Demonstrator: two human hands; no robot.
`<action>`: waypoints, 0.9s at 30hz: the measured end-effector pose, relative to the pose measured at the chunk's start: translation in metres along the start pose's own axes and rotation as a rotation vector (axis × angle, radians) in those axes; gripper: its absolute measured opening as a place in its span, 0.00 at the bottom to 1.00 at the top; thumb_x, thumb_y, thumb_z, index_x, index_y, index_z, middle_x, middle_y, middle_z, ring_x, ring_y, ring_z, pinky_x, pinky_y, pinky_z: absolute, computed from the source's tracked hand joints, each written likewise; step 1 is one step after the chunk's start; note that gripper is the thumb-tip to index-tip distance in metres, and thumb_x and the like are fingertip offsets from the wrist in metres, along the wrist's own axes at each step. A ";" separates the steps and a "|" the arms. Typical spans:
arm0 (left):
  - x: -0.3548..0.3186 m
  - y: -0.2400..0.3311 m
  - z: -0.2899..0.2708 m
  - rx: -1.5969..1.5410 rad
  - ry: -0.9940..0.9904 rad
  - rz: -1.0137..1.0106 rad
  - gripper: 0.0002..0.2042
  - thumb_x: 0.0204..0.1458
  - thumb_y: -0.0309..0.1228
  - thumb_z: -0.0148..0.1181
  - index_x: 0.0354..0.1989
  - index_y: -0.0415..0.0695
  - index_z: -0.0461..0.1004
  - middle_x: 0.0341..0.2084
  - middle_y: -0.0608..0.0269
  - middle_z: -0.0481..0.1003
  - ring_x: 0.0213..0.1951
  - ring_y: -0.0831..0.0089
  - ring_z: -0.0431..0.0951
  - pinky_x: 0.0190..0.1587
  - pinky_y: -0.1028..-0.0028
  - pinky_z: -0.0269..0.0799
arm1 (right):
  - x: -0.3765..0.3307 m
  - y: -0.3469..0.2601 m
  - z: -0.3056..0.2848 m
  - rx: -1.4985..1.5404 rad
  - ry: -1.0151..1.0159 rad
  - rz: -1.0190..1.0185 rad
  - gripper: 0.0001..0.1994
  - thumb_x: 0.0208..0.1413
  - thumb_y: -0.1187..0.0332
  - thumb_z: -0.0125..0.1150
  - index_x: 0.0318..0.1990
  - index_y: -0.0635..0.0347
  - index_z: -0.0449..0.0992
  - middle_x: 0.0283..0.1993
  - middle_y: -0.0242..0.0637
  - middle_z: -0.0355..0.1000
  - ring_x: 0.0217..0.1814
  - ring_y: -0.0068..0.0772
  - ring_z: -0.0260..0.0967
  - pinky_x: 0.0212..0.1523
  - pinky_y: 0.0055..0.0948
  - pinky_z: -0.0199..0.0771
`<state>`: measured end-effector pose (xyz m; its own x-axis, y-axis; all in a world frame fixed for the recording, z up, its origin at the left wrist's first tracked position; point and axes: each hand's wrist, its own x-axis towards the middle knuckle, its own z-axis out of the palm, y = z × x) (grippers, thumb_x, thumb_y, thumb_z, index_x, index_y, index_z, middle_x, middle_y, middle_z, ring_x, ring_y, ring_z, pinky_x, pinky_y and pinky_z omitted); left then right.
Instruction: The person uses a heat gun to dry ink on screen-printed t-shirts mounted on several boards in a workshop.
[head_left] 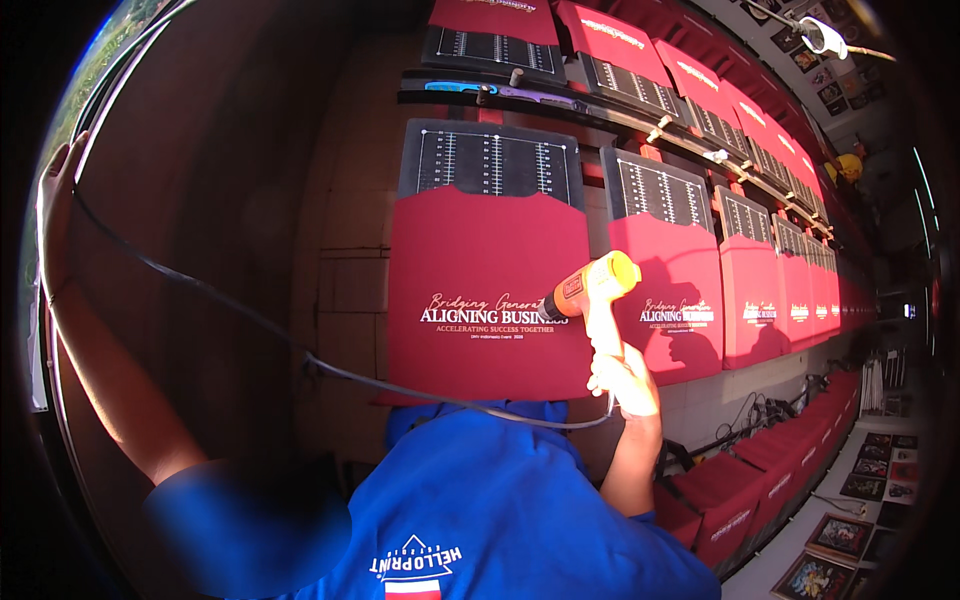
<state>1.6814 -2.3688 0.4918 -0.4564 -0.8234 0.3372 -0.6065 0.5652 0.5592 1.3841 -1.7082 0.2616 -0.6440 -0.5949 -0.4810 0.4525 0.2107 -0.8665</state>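
Observation:
My right hand (622, 380) grips the handle of an orange and yellow heat gun (590, 285). Its nozzle points left at the white print on a red fabric piece (480, 270). That piece lies over a black board with white ruler marks (495, 160). A black cable (300, 352) runs from the gun's handle across the front to my left hand (58, 175), which is raised at the far left edge. The cable passes right at that hand, but the grip is too small and bent by the lens to make out.
More red pieces on black boards (680, 290) run in a row to the right, with a second row (620, 45) above. Stacks of red fabric (740, 490) sit at the lower right, beside framed pictures (830, 560). My blue shirt (470, 510) fills the lower middle.

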 end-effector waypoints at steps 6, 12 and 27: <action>0.005 -0.010 -0.003 -0.044 0.003 0.003 0.19 0.61 0.42 0.52 0.47 0.38 0.75 0.36 0.61 0.78 0.42 0.76 0.75 0.51 0.76 0.65 | -0.004 0.001 0.010 -0.039 0.033 -0.026 0.11 0.56 0.71 0.56 0.43 0.67 0.68 0.28 0.30 0.68 0.24 0.21 0.70 0.25 0.21 0.73; 0.007 -0.018 -0.004 -0.084 0.008 0.008 0.19 0.61 0.42 0.52 0.47 0.37 0.74 0.37 0.61 0.78 0.43 0.77 0.75 0.51 0.77 0.65 | -0.002 -0.003 0.022 -0.070 0.075 -0.030 0.10 0.56 0.71 0.56 0.43 0.67 0.68 0.28 0.30 0.68 0.25 0.21 0.70 0.26 0.20 0.72; 0.005 -0.020 0.000 -0.162 0.008 -0.010 0.19 0.61 0.42 0.52 0.48 0.37 0.74 0.40 0.62 0.78 0.44 0.78 0.75 0.51 0.79 0.65 | 0.014 -0.003 0.039 -0.216 -0.068 -0.023 0.09 0.53 0.70 0.55 0.38 0.66 0.68 0.27 0.32 0.68 0.25 0.22 0.71 0.26 0.21 0.73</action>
<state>1.6912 -2.3845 0.4827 -0.4454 -0.8296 0.3367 -0.4978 0.5421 0.6770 1.3981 -1.7468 0.2625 -0.6059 -0.6510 -0.4572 0.2913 0.3532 -0.8890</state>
